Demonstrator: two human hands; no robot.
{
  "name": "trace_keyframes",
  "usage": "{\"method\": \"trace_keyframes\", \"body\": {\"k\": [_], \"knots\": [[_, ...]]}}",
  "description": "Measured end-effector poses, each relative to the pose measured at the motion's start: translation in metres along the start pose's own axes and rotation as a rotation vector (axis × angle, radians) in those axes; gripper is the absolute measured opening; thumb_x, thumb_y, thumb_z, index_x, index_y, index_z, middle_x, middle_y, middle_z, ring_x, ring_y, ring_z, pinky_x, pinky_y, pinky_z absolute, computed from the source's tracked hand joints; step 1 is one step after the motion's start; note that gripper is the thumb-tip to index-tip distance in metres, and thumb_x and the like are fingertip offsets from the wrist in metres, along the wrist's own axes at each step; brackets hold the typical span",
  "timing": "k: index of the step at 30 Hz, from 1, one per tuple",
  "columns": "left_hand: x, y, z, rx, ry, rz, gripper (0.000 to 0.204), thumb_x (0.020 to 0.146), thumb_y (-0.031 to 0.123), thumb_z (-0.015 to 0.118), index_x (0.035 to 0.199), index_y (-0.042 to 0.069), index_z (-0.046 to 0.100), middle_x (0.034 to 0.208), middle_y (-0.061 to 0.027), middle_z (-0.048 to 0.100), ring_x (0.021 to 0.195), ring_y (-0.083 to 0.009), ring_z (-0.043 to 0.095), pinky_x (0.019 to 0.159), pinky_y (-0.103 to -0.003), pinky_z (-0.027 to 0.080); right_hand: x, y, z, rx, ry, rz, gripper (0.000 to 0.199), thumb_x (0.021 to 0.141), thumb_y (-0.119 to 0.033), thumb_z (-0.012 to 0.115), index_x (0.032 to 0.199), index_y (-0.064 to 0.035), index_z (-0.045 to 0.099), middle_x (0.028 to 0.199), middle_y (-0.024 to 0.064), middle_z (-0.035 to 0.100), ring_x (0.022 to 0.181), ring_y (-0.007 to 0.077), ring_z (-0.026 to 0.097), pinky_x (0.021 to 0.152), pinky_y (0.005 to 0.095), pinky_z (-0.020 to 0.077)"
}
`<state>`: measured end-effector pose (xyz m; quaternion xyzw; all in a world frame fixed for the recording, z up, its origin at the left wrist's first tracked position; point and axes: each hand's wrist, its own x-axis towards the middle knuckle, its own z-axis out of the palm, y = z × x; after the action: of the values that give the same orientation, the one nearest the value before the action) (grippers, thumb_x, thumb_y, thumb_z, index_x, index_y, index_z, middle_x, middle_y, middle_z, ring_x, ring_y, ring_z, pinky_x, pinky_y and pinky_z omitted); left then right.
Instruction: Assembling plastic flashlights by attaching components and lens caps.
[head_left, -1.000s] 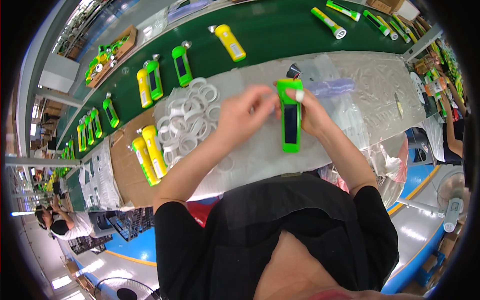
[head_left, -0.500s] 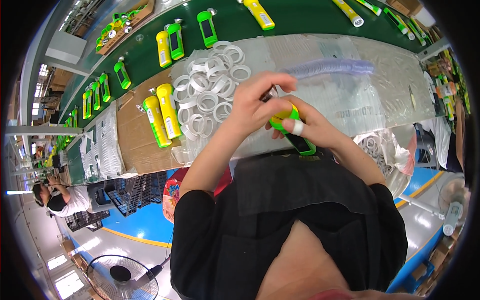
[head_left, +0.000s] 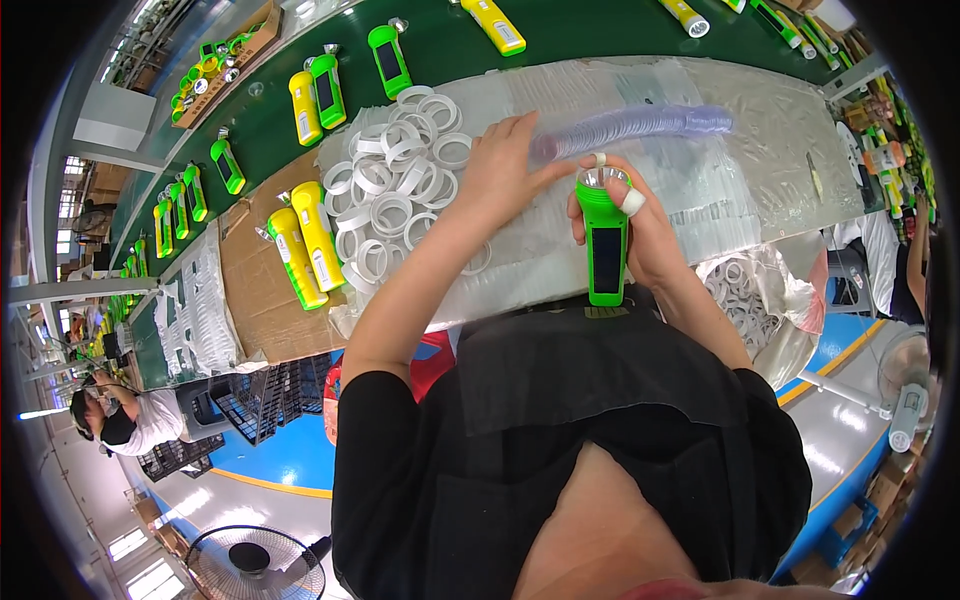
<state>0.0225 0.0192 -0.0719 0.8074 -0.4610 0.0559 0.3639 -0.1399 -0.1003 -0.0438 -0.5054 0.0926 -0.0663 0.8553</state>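
Observation:
My right hand [head_left: 645,222] is wrapped round a green flashlight [head_left: 605,235] with a dark panel down its front. The flashlight's head points away from me, and a shiny reflector [head_left: 602,178] shows in it. White bands circle my right thumb and one finger. To the left, my left hand [head_left: 503,170] is open, fingers stretched out by the near end of a long stack of clear discs [head_left: 630,130]. Its thumb reaches toward the flashlight's head. A heap of white plastic rings [head_left: 400,190] lies left of that hand.
Two yellow flashlights [head_left: 316,235] lie on cardboard [head_left: 255,290] at the left. A green belt [head_left: 440,62] beyond carries more flashlights. A bag of white rings [head_left: 740,300] hangs at the table's right edge. Another person [head_left: 140,410] is at the far left, above a fan [head_left: 255,565].
My left hand has come away from the flashlight's head and moved left to the disc stack. The flashlight has turned more upright in my right hand, with its reflector now visible.

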Motion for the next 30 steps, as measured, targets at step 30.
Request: {"method": "trace_keyframes", "body": {"k": [30], "knots": [[-0.029, 0.041, -0.044, -0.299, -0.117, 0.271, 0.037, 0.091, 0.019, 0.06, 0.127, 0.009, 0.062, 0.12, -0.0119, 0.056, 0.109, -0.0298, 0.051, 0.093, -0.037, 0.042, -0.003, -0.003, 0.01, -0.159, -0.114, 0.024, 0.051, 0.095, -0.04, 0.057, 0.127, -0.0026, 0.047, 0.092, 0.0103, 0.06, 0.075, 0.0179, 0.06, 0.068, 0.0298, 0.0487]]}}
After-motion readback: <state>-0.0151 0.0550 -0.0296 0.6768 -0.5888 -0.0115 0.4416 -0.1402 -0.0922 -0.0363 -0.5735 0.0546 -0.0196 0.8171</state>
